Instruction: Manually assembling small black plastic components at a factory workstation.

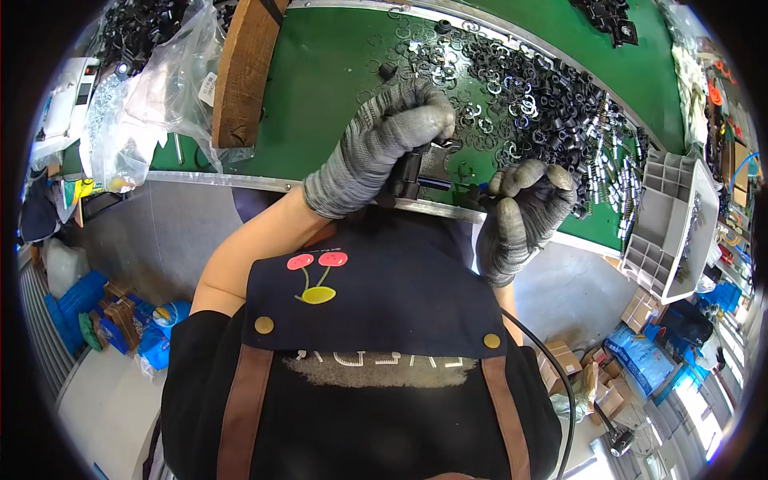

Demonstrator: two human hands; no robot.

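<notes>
My left hand (384,144), in a grey knit glove, is closed over a black and metal part (424,170) held just above the near edge of the green worktable (336,72). My right hand (520,216), also gloved, sits close to the right of that part with thumb and fingers pinched on a small dark piece (480,192); what the piece is stays too small to tell. A pile of black clips, rings and small springs (536,104) lies on the table right behind both hands.
A wooden block (244,68) and clear plastic bags of parts (152,104) stand at the left of the table. A grey compartment tray (668,232) hangs off the right edge. Cardboard boxes and blue packages (640,352) crowd the floor below.
</notes>
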